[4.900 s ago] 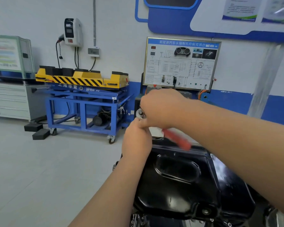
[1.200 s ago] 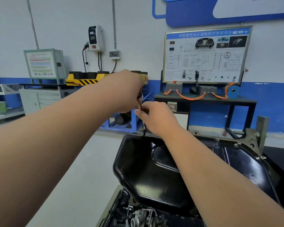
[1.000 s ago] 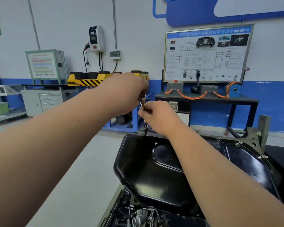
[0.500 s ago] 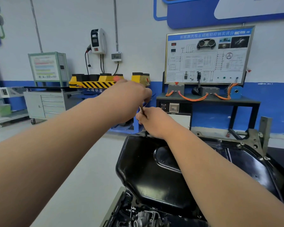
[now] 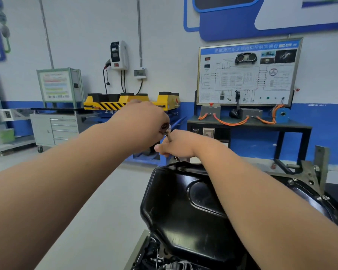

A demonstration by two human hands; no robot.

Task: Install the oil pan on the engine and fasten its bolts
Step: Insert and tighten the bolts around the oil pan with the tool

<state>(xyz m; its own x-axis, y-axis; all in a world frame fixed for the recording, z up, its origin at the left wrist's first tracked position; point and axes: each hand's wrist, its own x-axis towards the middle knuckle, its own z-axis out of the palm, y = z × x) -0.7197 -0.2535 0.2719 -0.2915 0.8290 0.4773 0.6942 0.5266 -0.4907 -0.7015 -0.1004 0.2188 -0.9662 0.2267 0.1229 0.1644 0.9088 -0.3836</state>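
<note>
Engine [image 5: 164,263], only partly visible, lies nearest the viewer, below both forearms. The black oil pan [image 5: 183,215] is seated on it under the right forearm, with its far rim just beneath the hands. The right hand [image 5: 177,146] curls round the extension shaft [image 5: 169,137] above that rim. Close above and to its left, the left hand [image 5: 144,123] grips the ratchet [image 5: 165,129] at the top of the shaft. Socket and bolt are hidden behind the right hand. The step in hand is judged to be tightening a far-rim bolt. The next move calls for the right hand to keep the shaft upright while the left swings the ratchet. Beyond the hands stand a yellow lift table [image 5: 125,102] and a training board [image 5: 246,73].
</note>
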